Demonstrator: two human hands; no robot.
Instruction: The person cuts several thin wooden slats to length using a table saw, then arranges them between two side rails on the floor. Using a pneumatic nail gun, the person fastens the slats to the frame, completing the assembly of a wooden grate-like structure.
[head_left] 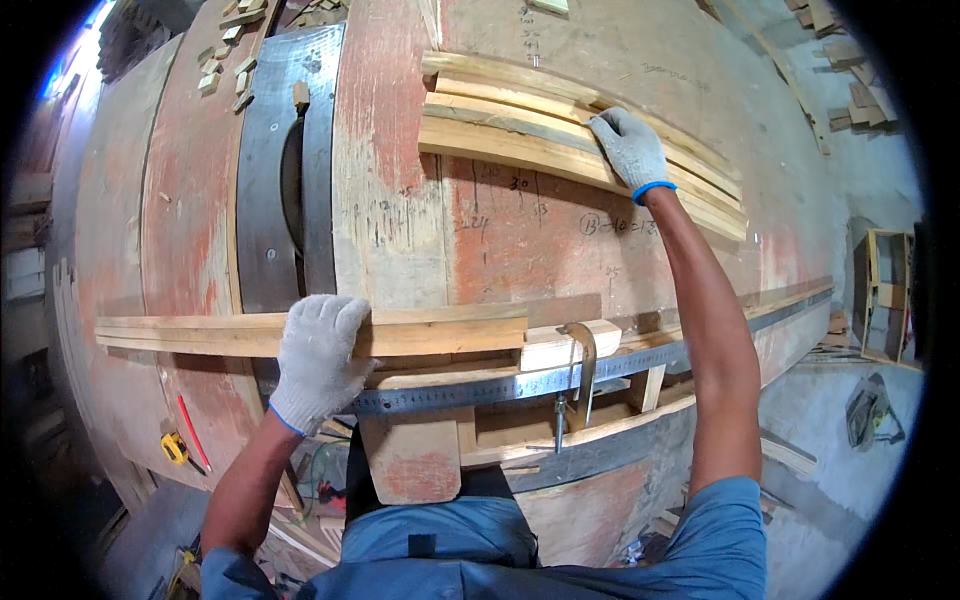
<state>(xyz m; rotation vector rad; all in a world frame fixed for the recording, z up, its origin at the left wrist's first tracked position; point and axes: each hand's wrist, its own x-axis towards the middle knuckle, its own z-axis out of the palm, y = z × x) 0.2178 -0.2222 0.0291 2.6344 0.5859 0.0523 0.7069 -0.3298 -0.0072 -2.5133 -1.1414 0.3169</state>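
My left hand (322, 362), in a pale glove, is closed over a pair of wooden strips (440, 332) lying side by side across the bench. Their right end meets a light wood block (565, 345), which a C-clamp (585, 375) holds beside a steel ruler (480, 390). Farther away and to the right, my gloved right hand (630, 150) grips the far side of a stack of long wooden strips (520, 120). Its fingertips are partly hidden, so which strips it holds is unclear.
Left of centre, a round saw blade (291, 190) stands in the slot of a metal plate (265, 230). A yellow tape measure (174, 447) and a red pencil (193, 430) lie at the near left. Wood offcuts (225, 60) are scattered at the far left.
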